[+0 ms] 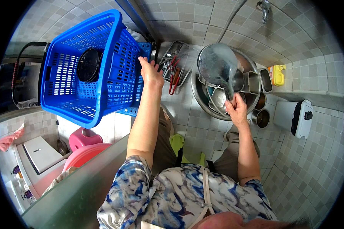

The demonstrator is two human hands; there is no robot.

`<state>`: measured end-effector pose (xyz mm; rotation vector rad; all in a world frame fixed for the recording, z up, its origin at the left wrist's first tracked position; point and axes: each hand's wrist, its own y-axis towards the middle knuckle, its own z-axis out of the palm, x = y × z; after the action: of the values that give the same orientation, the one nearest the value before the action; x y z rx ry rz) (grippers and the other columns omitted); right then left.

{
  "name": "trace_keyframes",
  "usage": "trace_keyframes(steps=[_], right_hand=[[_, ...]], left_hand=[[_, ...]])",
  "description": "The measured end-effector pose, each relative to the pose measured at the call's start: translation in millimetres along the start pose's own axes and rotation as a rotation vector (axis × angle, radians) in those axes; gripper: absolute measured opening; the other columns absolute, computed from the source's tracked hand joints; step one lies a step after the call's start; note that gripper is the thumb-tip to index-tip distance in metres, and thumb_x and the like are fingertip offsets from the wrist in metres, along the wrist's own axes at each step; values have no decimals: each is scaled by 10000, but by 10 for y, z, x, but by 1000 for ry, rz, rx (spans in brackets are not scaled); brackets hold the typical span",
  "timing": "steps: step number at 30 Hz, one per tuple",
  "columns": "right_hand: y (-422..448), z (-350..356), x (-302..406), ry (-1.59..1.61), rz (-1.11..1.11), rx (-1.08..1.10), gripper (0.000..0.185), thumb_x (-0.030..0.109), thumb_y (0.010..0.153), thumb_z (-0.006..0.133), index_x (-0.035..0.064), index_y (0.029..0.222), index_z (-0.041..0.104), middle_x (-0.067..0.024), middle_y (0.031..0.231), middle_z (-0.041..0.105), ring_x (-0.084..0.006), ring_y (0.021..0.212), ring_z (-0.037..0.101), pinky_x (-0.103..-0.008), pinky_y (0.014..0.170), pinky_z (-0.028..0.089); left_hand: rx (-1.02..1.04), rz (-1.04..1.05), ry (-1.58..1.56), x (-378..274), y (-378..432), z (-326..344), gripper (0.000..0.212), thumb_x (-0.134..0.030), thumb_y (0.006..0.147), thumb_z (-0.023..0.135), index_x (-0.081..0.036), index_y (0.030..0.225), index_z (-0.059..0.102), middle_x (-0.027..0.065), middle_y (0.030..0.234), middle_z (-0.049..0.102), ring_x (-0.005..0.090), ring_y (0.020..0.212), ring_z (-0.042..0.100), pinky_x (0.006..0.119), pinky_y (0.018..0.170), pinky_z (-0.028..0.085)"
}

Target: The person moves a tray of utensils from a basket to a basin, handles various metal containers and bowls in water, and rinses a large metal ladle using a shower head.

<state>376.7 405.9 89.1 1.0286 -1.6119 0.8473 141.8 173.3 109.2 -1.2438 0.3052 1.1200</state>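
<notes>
My right hand grips the handle of a round, long-handled vessel, a pan or a scoop, blurred and wet. It is over a wide metal basin filled with metal containers and a shiny metal bowl. A whitish spray blurs the air left of the vessel. My left hand is empty, its fingers spread, close beside the wall of a blue plastic basket; whether it touches is unclear. Inside the basket are black round dishes or pans.
A wire tray on the tiled floor holds utensils and red-handled tools. Metal pots, a yellow bottle and a white bin stand to the right. A frosted glass panel, pink tub and pink stool are at left.
</notes>
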Motion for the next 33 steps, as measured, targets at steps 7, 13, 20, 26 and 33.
trace_keyframes(steps=[7, 13, 20, 26, 33], right_hand=[[-5, 1, 5, -77, -32, 46, 245, 101, 813, 686, 26, 819, 452, 24, 644, 332, -69, 590, 314, -218, 524, 301], [-6, -1, -35, -72, 6, 100, 238, 106, 812, 690, 17, 854, 474, 26, 656, 343, -67, 598, 311, -216, 527, 300], [-24, 30, -35, -47, 55, 132, 230, 84, 814, 690, 0, 930, 511, 39, 666, 359, -55, 602, 322, -203, 535, 317], [-27, 56, 31, 22, 71, 149, 212, 78, 827, 681, -3, 925, 511, 43, 665, 383, -40, 589, 364, -198, 521, 340], [-14, 46, 38, 12, 76, 133, 205, 102, 842, 672, 13, 871, 490, 41, 654, 383, -28, 580, 390, -200, 506, 356]], left_hand=[[4, -6, -19, 6, -3, 18, 744, -601, 928, 329, -135, 1482, 161, 197, 1517, 172, 354, 1399, 180, 530, 1115, 131], [-11, -11, -19, 6, 16, 2, 758, -612, 920, 349, -132, 1480, 175, 188, 1512, 199, 344, 1389, 218, 521, 1110, 160], [19, -7, -16, 12, 2, 19, 740, -596, 931, 321, -136, 1485, 148, 198, 1520, 160, 359, 1404, 162, 539, 1114, 113], [40, -11, -11, 26, 1, 14, 755, -609, 925, 329, -137, 1486, 148, 191, 1523, 161, 353, 1402, 174, 529, 1117, 119], [44, -23, -12, 42, 0, 33, 753, -616, 924, 322, -136, 1483, 169, 184, 1522, 174, 348, 1398, 192, 538, 1115, 123]])
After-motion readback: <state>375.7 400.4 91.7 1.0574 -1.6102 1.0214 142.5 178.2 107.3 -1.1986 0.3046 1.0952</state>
